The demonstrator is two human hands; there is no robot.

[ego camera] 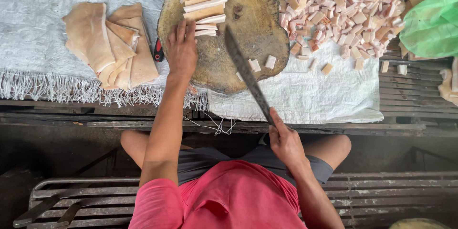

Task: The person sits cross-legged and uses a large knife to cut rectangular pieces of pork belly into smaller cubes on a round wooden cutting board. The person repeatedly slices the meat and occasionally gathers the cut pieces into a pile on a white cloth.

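The round, dark, worn wooden chopping block (238,33) sits on a white woven sheet (315,95) spread over the slatted wooden counter (410,91); on the block's far left part lies a stack of long pale strips of fatty pork skin (205,12), cut ends toward the person; the left hand (181,50) rests flat on the block just beside the strips, fingertips touching the nearest ones, its grip loose and closed on nothing; the right hand (285,141), below the block's near edge, has its grip wrapped tight around the handle of a long dark-bladed knife (245,74), whose blade slants up across the block's middle, its tip just right of the strips; a few small cut cubes (261,63) lie on the block right of the blade; right of the block a big heap of pink-white cubes (343,12) covers the sheet; left of the block lie broad tan slabs of uncut skin (109,43); a green plastic bag (431,24) sits far right of the block.
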